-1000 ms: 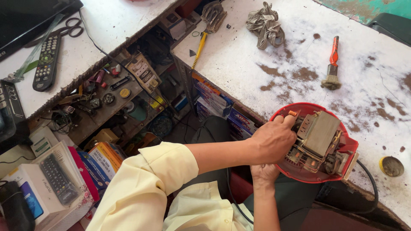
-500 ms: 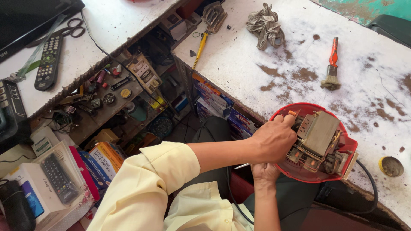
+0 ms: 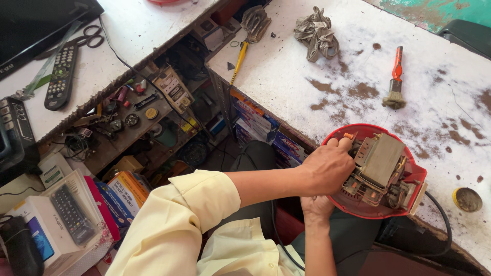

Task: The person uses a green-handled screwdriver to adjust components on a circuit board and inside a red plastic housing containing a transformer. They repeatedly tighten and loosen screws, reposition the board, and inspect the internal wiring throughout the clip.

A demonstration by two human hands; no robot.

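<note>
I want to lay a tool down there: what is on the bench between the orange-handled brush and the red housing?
Head view: between the brush and the red housing the white bench top holds nothing, only brown rust-coloured stains.

The person wears a pale yellow long-sleeved shirt of light woven cloth. The left sleeve (image 3: 174, 225) is turned back into a broad folded cuff (image 3: 209, 197) below the elbow, leaving the forearm bare to the left hand (image 3: 327, 168). At six o'clock the right hand (image 3: 317, 208) shows only wrist and forearm, unsleeved. Dark grey-green trousers (image 3: 255, 163) cover the lap. No rings, watch or gloves visible.
</note>
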